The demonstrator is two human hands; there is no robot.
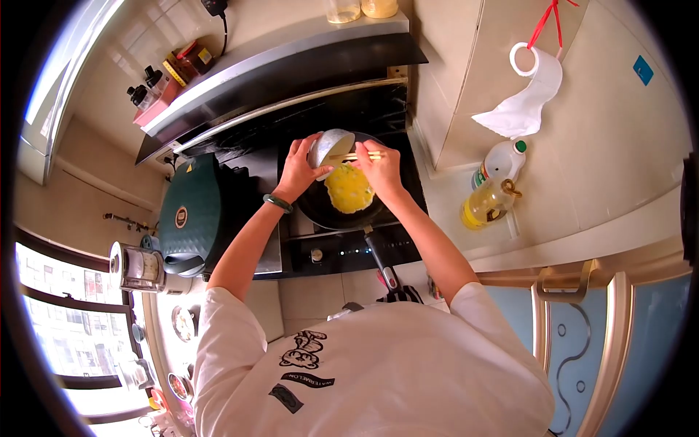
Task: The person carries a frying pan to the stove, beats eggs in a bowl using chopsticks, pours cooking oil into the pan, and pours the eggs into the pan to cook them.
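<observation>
My left hand [297,172] grips a white bowl [334,148], tilted over a dark frying pan [314,206] on the stove. In my right hand [384,167] is a pair of chopsticks [354,156], their tips at the mouth of the bowl. Below the bowl, a yellow layer of egg [349,191] with paler patches lies spread in the pan. The pan's handle [381,258] points toward my body. A dark bangle circles my left wrist. The inside of the bowl is partly hidden by my right hand and the chopsticks.
A green electric griddle [189,215] stands left of the stove, with a blender [136,266] nearer the window. An oil bottle [488,204] and a white jug [501,162] stand to the right. Above hangs a paper roll [537,84]; a shelf [291,58] runs behind the stove.
</observation>
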